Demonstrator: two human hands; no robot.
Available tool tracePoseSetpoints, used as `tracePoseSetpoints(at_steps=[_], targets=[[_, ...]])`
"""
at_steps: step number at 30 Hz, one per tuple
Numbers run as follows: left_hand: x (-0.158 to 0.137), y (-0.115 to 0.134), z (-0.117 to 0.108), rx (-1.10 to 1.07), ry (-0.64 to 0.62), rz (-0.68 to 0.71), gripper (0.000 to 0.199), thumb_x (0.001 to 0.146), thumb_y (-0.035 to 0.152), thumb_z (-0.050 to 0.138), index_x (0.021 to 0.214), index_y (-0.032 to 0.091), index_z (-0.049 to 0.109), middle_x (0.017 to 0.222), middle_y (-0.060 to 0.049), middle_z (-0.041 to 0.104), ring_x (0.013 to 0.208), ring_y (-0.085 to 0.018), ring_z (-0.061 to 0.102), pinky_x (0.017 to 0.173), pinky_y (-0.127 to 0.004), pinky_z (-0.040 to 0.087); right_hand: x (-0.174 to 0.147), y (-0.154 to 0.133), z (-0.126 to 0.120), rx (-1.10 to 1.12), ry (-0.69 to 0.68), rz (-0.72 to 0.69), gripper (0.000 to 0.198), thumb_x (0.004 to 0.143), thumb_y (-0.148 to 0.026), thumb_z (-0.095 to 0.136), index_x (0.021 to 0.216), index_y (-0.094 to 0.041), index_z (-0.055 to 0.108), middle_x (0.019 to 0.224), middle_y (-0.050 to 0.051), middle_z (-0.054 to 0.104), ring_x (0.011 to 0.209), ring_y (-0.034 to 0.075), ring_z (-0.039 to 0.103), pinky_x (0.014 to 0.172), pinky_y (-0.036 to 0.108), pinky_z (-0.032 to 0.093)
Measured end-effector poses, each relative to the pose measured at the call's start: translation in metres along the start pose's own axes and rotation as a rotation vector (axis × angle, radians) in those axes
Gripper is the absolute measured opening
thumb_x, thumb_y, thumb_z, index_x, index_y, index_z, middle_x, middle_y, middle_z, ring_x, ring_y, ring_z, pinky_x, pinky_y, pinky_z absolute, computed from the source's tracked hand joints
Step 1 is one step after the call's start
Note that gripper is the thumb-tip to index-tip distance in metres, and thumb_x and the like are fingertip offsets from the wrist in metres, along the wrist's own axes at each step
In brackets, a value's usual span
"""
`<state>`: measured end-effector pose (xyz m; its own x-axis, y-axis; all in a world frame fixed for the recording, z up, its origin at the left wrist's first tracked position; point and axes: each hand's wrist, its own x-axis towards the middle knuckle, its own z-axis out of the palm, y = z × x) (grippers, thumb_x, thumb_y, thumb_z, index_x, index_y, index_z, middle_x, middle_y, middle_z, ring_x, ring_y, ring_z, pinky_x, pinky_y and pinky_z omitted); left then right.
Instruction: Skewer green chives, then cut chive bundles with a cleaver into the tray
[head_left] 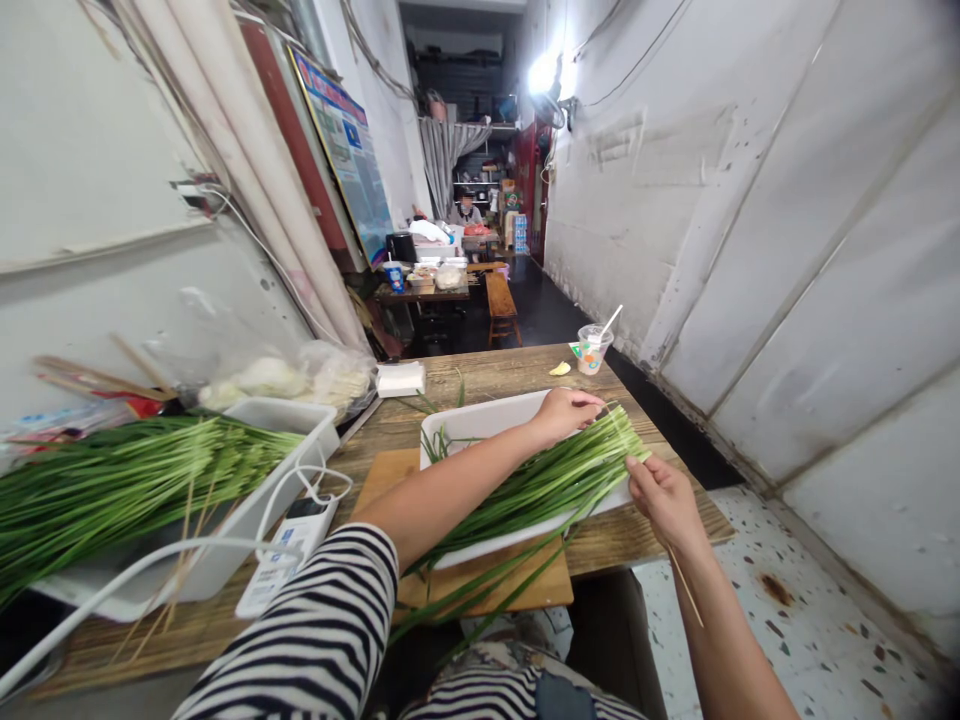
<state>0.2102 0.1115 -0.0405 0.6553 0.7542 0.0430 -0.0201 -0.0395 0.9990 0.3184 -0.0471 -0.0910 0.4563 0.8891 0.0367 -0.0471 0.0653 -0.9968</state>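
A bundle of garlic chives (555, 470) lies across a white plastic tray (480, 418), its pale cut ends to the right and some long leaves hanging over the near side. My right hand (664, 497) is closed at the near corner of the cut ends, gripping a thin bamboo skewer (686, 588) whose tail sticks out below the palm. At the far side of the same ends is my left hand (568, 414), its fingers drawn together at the stems. What its fingertips pinch, if anything, is too small to make out.
A second white tray (326, 425) heaped with chives stands left, with loose skewers (180, 545) leaning on it. Close by lies a power strip (289, 550) with white cables. A plastic cup (592, 352) stands at the back right; a wooden board (551, 578) lies beneath the tray.
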Motion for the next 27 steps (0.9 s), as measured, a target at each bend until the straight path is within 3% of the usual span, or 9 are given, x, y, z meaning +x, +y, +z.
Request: tracePoseSetpoints(at_steps=[18,27], targets=[[0.002,-0.002,0.002,-0.011,0.015,-0.003,0.015,0.076,0.015,0.066,0.088,0.009,0.074,0.057,0.002,0.06,0.052,-0.005,0.05,0.054,-0.018,0.043,0.0,0.003,-0.001,0.003,0.003,-0.004,0.046,0.075,-0.058,0.069,0.067,-0.018,0.047,0.044,-0.009,0.034,0.037,0.002,0.021,0.036,0.018,0.014],[0.005,-0.009,-0.001,0.046,0.029,0.031,0.019,0.071,0.017,0.071,0.089,0.011,0.076,0.069,-0.003,0.07,0.058,-0.007,0.055,0.057,-0.019,0.047,0.0,-0.002,0.001,0.003,-0.007,-0.005,0.048,0.073,-0.06,0.069,0.064,-0.019,0.045,0.044,-0.009,0.034,0.037,0.002,0.021,0.036,0.018,0.014]])
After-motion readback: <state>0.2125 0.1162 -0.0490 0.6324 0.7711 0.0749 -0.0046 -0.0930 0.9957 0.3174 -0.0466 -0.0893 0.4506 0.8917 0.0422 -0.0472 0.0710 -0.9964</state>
